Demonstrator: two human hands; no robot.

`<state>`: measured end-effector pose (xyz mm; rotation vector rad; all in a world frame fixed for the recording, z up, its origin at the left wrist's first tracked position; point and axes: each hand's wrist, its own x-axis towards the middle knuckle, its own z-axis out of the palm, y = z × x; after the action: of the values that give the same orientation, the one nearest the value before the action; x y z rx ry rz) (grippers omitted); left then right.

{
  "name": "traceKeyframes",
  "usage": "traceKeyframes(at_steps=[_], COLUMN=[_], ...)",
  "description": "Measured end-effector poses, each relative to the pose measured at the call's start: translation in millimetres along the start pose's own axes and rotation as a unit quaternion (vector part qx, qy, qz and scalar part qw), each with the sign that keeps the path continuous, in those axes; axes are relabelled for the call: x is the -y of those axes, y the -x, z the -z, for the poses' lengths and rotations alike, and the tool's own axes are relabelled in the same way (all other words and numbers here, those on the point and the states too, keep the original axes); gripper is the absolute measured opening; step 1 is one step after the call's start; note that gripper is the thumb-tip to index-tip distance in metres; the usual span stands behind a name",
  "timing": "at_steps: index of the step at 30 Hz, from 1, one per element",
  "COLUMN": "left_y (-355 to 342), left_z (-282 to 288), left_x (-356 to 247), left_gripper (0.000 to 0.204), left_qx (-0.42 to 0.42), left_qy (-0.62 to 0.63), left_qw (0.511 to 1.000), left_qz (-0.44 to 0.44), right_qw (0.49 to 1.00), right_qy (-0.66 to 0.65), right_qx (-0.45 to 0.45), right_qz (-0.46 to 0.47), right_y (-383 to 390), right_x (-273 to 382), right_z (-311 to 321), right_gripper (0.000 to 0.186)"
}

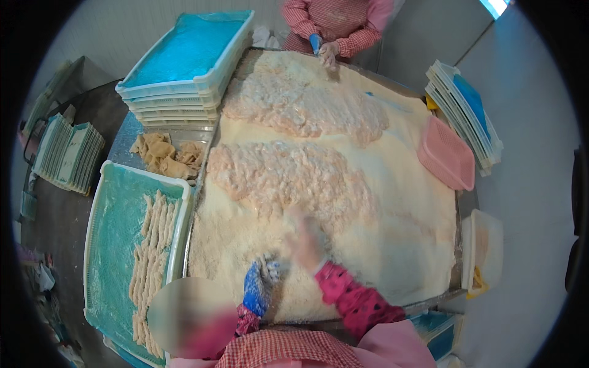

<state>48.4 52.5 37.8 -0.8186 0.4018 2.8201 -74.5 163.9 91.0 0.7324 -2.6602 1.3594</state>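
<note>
My left hand, in a blue glove caked with pale crumbs, rests low over the crumb layer at the near edge of the work table. Its fingers look apart, with nothing plain between them. Bare and smeared by motion, my right hand is over the crumbs, by the near side of a heap of wet pinkish meat pieces. Whether it holds anything cannot be made out. Beyond lies a second meat heap. At my left, coated strips lie in rows in a tray lined with green-blue sheeting.
Stacked white trays stand far left, with crumpled brown cloths in front. A pink basket and more trays line the right edge, near a pale bin. Across the table, another person's hands meet, one blue-gloved.
</note>
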Motion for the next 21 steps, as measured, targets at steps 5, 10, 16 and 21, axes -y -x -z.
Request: traceKeyframes(at_steps=[5,10,16,21], left_y=[-7,-23,-6,-30], left_z=[-28,-43,113,94], left_x=[-51,-220,-381,-362], left_gripper=[0.042,0.04,0.047,0.048], left_qx=[0.072,0.004,-0.271,-0.129], left_qy=[0.071,-0.008,-0.499,-0.515], left_qw=[0.989,0.908,0.752,0.766], left_qz=[-0.111,-0.418,-0.335,-0.363], right_qw=[0.953,0.948,0.975,0.978], right_qy=[0.302,0.314,0.219,-0.138], right_qx=[-0.035,-0.004,-0.024,-0.068], right_qz=[0.009,0.045,-0.016,-0.139], right_y=[-113,-155,-158,-152], right_x=[-97,-113,-114,-124], right_z=[14,35,24,53], right_gripper=[0.035,0.02,0.018,0.015])
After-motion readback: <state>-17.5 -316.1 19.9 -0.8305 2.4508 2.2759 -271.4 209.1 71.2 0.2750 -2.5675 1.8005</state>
